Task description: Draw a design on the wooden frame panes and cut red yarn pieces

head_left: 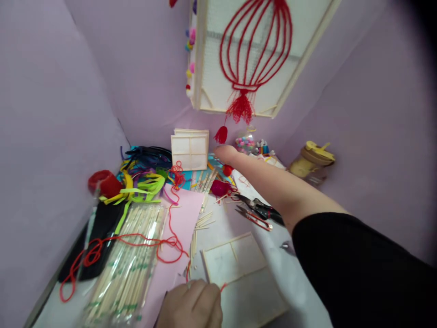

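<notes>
My left hand (193, 306) is curled at the bottom edge, closed on a strand of red yarn (173, 237). One end of the yarn shows past my knuckles, over a white panel with thin wooden strips (235, 273). From there the yarn runs back across pink paper (186, 205) and a plastic pack of wooden sticks (126, 269). My right hand (225, 152) reaches far across the table, beside a small white framed panel (190, 152) and below a hanging red tassel (221, 135). Its fingers are hidden, so what it touches cannot be seen.
Pruning shears (259, 208) and red-handled thread snips (253, 217) lie under my right forearm. A red yarn roll (104, 183) and coloured strips (146, 187) are at left. Above hangs a large panel with a red yarn lantern (256, 45). A yellow cup (310, 159) stands right.
</notes>
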A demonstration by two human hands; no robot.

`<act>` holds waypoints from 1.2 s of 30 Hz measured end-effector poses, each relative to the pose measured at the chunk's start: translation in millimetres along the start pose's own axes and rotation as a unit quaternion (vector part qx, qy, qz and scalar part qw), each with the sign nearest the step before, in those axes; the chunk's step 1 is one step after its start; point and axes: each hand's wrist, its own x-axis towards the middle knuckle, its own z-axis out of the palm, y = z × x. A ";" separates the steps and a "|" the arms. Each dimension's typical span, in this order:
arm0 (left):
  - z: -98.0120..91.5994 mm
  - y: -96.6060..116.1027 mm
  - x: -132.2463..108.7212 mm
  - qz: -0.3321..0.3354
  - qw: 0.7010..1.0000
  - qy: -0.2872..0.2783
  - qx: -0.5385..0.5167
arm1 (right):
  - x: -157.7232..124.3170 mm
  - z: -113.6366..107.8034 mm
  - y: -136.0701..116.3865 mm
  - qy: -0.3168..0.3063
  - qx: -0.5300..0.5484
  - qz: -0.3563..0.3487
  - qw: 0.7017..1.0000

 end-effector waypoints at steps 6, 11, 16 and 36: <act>-11.4 -1.2 3.5 -0.107 0.992 0.024 -0.062 | 30.9 16.2 -7.2 -0.042 -0.013 0.007 0.999; -13.9 -1.0 3.2 -0.139 0.988 0.018 -0.064 | 23.4 17.9 -7.9 -0.037 -0.013 0.003 0.999; -18.9 -4.6 6.0 -0.216 0.970 0.045 -0.104 | -12.1 -3.8 -5.3 0.033 0.026 0.034 0.999; -18.0 3.8 7.7 -0.196 0.951 0.049 -0.233 | -347.5 24.6 -165.8 0.011 0.907 0.085 0.411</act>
